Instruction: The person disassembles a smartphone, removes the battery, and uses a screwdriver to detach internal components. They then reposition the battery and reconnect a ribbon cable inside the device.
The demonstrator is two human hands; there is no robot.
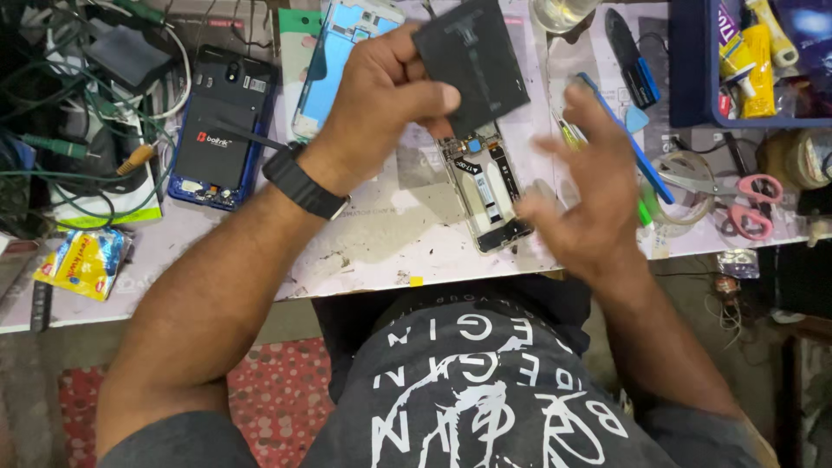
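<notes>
At far left I see a blue phone [221, 130] lying open-backed on the worktop [390, 234]. My left hand [381, 95] has its grip closed on a flat black battery [472, 62], raised above the opened phone frame [485, 186]. My right hand [585, 186] hovers open, blurred, near pink-handled scissors [745, 204].

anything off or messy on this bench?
Yes. The opened white phone frame overhangs the table's front edge, internals exposed. The left hand holds a flat black battery above it; the right hand is blurred. A tangle of green cables crowds the blue backless phone.
</notes>
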